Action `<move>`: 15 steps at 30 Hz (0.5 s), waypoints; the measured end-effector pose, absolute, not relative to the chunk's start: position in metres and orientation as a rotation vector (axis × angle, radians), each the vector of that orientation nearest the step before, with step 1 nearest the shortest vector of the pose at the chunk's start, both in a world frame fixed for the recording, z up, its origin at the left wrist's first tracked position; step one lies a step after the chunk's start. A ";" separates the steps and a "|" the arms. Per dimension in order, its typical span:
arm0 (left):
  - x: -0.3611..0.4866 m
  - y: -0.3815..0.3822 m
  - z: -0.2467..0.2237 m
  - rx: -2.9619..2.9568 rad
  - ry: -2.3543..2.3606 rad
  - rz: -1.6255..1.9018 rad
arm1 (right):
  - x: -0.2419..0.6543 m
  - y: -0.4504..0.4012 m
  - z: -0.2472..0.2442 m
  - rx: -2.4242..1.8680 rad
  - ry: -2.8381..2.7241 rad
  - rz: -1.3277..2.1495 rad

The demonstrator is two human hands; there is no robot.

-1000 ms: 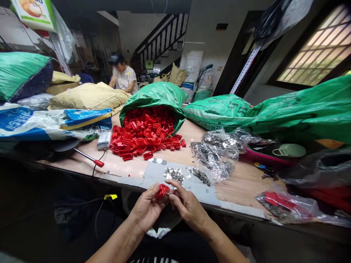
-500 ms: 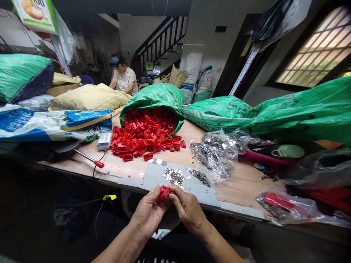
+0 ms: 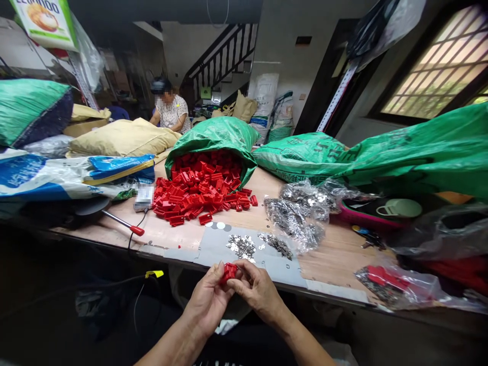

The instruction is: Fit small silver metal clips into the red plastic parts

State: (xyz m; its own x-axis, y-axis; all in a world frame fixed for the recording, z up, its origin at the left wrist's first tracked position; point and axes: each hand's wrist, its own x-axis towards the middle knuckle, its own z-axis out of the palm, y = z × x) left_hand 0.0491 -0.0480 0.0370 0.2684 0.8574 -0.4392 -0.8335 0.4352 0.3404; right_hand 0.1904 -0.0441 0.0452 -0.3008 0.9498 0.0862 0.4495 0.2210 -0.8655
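A small red plastic part [image 3: 229,271] sits between my two hands at the table's front edge. My left hand [image 3: 209,295] is closed on it, thumb on its left side. The fingers of my right hand [image 3: 259,292] press against its right side; whether they also pinch a small piece is hidden. Just beyond lie small flat silvery metal pieces [image 3: 242,246] and a darker heap of small metal pieces [image 3: 281,247] on a grey sheet [image 3: 213,249]. Farther back, a pile of similar red plastic parts [image 3: 190,195] spills from a green sack [image 3: 217,132].
Clear plastic bags of metal pieces [image 3: 295,223] lie right of the sheet. A lever with a red handle [image 3: 137,231] juts out at left. More green sacks [image 3: 305,155] line the back right. Another person [image 3: 173,112] sits beyond the table. A bag with red parts [image 3: 396,284] lies front right.
My right hand's fingers have shifted around the red part, its index finger now higher over the top. The part is turned slightly. The view has moved a little.
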 end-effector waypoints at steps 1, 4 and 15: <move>0.050 -0.049 0.036 0.051 0.614 1.148 | 0.190 -0.044 0.042 -1.294 -1.850 1.018; 0.050 -0.055 0.030 0.093 0.584 1.184 | 0.189 -0.045 0.035 -1.303 -1.836 1.069; 0.019 -0.058 -0.052 0.302 1.092 0.989 | 0.187 -0.018 0.039 -1.378 -2.118 0.862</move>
State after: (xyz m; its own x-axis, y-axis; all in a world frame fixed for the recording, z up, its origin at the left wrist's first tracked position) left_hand 0.0190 -0.0580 -0.0521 0.1050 0.7921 -0.6013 -0.5200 0.5592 0.6457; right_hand 0.1874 -0.0182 0.0387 -0.3871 0.9209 0.0452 0.6275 0.2990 -0.7189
